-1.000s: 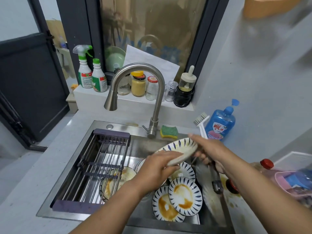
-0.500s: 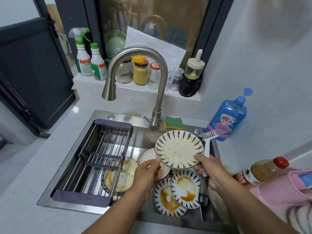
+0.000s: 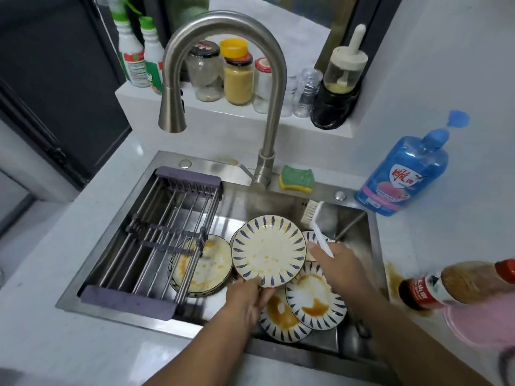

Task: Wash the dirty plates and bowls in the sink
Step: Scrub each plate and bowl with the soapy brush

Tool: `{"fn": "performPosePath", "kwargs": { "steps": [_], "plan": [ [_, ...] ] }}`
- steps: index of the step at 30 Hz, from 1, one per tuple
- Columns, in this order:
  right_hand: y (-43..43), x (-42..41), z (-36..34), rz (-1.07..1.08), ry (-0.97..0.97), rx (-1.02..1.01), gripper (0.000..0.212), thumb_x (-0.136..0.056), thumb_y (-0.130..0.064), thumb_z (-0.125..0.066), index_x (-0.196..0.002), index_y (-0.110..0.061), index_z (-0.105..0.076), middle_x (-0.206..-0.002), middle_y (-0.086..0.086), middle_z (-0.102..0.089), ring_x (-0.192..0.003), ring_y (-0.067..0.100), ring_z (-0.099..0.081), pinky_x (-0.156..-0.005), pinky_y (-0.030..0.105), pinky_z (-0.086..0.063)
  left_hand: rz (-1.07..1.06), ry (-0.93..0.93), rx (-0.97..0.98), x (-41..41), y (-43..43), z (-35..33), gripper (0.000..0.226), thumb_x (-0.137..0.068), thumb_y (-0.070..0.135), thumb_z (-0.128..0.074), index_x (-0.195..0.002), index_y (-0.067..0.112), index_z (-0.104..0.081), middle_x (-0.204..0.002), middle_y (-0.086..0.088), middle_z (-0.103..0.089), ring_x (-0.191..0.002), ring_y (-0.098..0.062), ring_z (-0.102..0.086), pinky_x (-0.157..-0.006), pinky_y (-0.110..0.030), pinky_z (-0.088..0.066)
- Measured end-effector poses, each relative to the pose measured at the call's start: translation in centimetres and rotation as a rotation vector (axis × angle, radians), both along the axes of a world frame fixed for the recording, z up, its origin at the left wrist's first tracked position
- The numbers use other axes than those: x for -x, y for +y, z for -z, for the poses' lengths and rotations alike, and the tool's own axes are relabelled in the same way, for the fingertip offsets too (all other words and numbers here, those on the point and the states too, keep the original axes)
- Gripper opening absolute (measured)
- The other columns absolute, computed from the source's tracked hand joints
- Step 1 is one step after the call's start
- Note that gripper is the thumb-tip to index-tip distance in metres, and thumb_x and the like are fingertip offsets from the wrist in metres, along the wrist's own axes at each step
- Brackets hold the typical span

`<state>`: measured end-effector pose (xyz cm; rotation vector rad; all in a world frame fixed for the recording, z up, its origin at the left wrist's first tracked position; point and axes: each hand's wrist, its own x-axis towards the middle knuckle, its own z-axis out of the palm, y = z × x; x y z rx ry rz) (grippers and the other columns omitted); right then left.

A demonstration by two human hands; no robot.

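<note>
Nearest, pinching the near rim of a blue-edged plate [image 3: 269, 250] with the left hand [image 3: 245, 299], face up, raised over the sink [image 3: 211, 164]. Just right, gripping a white brush [image 3: 320, 227] in the right hand [image 3: 340, 268], bristles beside the plate's far edge. Beneath, two sauce-stained plates [image 3: 315, 299] overlapping on the sink floor; a third plate [image 3: 203, 266] under the rack [image 3: 156, 238]. Farther back, a green sponge [image 3: 296, 178] beside the faucet [image 3: 223, 37], a blue soap bottle [image 3: 401, 174] off right.

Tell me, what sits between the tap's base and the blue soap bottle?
A green sponge and a small round metal button, both on the sink's back ledge; the head view shows it.
</note>
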<state>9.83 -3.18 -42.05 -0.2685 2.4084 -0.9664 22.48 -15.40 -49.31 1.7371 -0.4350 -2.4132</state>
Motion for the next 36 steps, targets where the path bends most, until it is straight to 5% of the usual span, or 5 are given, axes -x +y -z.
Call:
{"fn": "performPosePath", "kwargs": {
  "steps": [18,24,29,33,36],
  "plan": [
    [-3.5,-0.9,3.5,-0.518,0.012,-0.045,0.039,-0.100,-0.038,-0.057,-0.066,-0.019,-0.054,-0.051,-0.007,-0.047,-0.045,0.007,-0.042,-0.047,0.026,-0.041,-0.496,-0.095,-0.270,1.5,-2.9,3.7,0.030,-0.102,-0.004,-0.052,-0.131,-0.007,-0.060,-0.130,-0.018,-0.063,-0.122,-0.035,-0.063,-0.054,-0.035,-0.055],
    [-4.3,-1.0,4.8,-0.559,-0.012,-0.011,0.041,-0.100,-0.034,-0.058,-0.062,-0.021,-0.047,-0.048,-0.009,-0.044,-0.047,0.010,-0.041,-0.053,0.030,-0.039,-0.595,-0.108,-0.321,1.3,-4.0,5.2,0.019,-0.102,0.001,-0.056,-0.117,-0.007,-0.065,-0.129,-0.015,-0.064,-0.127,-0.028,-0.060,-0.107,-0.027,-0.048],
    [-4.5,-1.1,5.9,-0.543,-0.059,0.047,0.037,-0.100,-0.033,-0.058,-0.070,-0.013,-0.054,-0.052,-0.008,-0.040,-0.050,0.011,-0.039,-0.054,0.031,-0.037,-0.653,-0.093,-0.340,1.3,-5.3,6.8,0.014,-0.100,0.002,-0.059,-0.111,-0.003,-0.066,-0.129,-0.013,-0.065,-0.123,-0.026,-0.063,-0.073,-0.027,-0.060],
    [-4.6,-1.0,6.5,-0.481,-0.087,0.068,0.038,-0.101,-0.033,-0.056,-0.081,-0.001,-0.056,-0.057,-0.004,-0.039,-0.053,0.013,-0.041,-0.052,0.032,-0.038,-0.714,-0.108,-0.334,1.5,-5.8,7.7,0.012,-0.102,0.002,-0.056,-0.094,-0.004,-0.062,-0.138,-0.013,-0.062,-0.126,-0.024,-0.061,-0.103,-0.019,-0.047],
    [-4.4,-0.4,7.0,-0.394,-0.141,0.095,0.039,-0.102,-0.032,-0.055,-0.092,0.005,-0.058,-0.061,0.004,-0.041,-0.053,0.017,-0.044,-0.045,0.028,-0.040,-0.725,-0.100,-0.326,1.7,-5.6,7.8,0.025,-0.104,0.006,-0.054,-0.126,-0.003,-0.063,-0.135,-0.013,-0.063,-0.121,-0.024,-0.065,-0.084,-0.020,-0.059]
  ]
}}
